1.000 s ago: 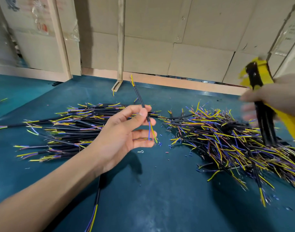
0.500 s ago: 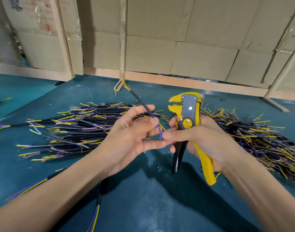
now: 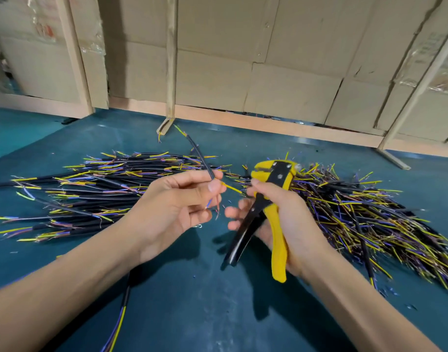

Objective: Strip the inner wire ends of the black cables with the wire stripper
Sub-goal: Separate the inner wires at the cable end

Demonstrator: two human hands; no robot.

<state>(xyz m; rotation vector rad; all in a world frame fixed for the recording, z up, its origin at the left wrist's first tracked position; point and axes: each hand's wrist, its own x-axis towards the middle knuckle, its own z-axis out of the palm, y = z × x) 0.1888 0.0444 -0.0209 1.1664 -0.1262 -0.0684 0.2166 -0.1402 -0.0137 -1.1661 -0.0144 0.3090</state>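
1. your left hand pinches a black cable between thumb and forefinger, its yellow wire pointing at the stripper.
2. your right hand grips the stripper, fingers curled round its handles, head up, just beside the wire.
3. cable piles lie left and right on the desk.

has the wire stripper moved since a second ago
Yes. The wire stripper in the right hand came in from the right edge, above the right cable pile, to the middle, close to the left hand.
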